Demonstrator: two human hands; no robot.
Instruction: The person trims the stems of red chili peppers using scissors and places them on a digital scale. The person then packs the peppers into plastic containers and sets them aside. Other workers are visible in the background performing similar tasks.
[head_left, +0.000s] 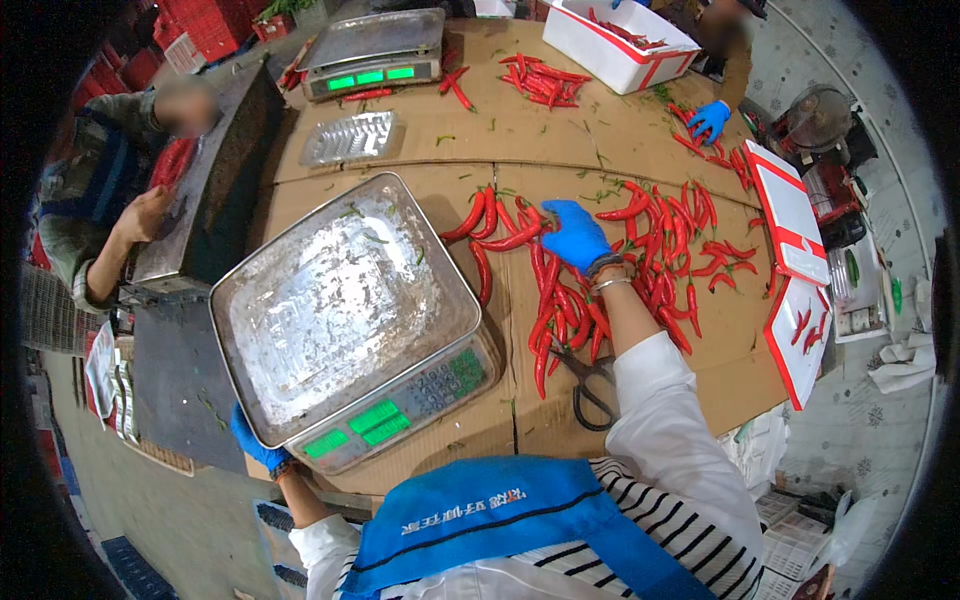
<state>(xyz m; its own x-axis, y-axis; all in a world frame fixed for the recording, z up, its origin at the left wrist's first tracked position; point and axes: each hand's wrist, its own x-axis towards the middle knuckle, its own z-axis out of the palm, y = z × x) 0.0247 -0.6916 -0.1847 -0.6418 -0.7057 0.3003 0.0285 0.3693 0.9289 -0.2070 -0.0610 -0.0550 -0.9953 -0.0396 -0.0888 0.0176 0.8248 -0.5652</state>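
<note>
Blue gloves cover both of my hands. My right hand reaches over a pile of red chili peppers, its fingers at the stem end of one red chili pepper; the grip is partly hidden. My left hand is at the near left corner of the digital scale, mostly beneath the rim of its metal pan, so its fingers are hidden. A few green stem bits lie in the pan, which holds no peppers. Dark-handled scissors lie by my right forearm, their blades partly over the near peppers.
Cardboard covers the table. Beyond are a second scale, a clear plastic tray and a white foam box. Foam lids lie right. A co-worker's gloved hand touches peppers; another person stands left at a metal-sided bench.
</note>
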